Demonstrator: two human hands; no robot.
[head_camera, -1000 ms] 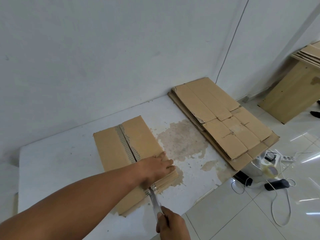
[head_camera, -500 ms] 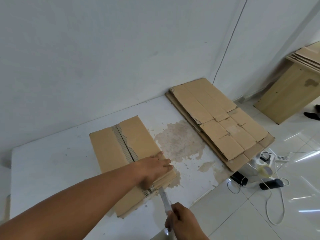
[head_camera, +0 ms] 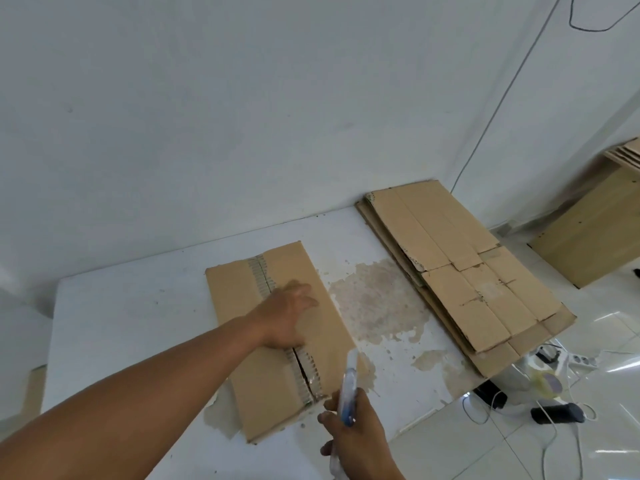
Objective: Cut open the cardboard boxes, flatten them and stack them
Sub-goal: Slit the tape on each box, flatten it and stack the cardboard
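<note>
— The fingers (head_camera: 306, 295) of your left hand (head_camera: 289, 317) lie spread and straight on top of the flat brown cardboard box (head_camera: 228, 299). The palm is down, pressing just beside the taped middle seam (head_camera: 258, 275). The hand is blurred, so I can't tell the fingertips apart.

— And my right hand?

— Your right hand (head_camera: 356, 436) is curled round a slim utility knife with a white-and-blue handle (head_camera: 348, 396). The knife's tip points up and away from you, over the near right part of the box, just beside the seam's near end. I cannot tell whether the blade touches the cardboard.

— Where does the box sit?

— It lies flat in the middle of the white desk (head_camera: 121, 323), its long side running away from you towards the white wall (head_camera: 242, 116). Near your left wrist the seam gapes in a dark slit (head_camera: 301, 370). Beyond your hand a ribbed strip of tape runs along it.

— What else is there?

— There is a brownish stained patch (head_camera: 374, 299) on the desk just right of the box. Beyond that, a stack of flattened brown cardboard sheets (head_camera: 467, 271) lies by the wall corner, its near corner jutting over the desk's edge. On the white tiled floor (head_camera: 450, 445) below lie a roll of clear tape (head_camera: 550, 384) and a black cylinder-shaped object (head_camera: 554, 412). A light wooden cabinet (head_camera: 588, 237) stands at the far right.
</note>
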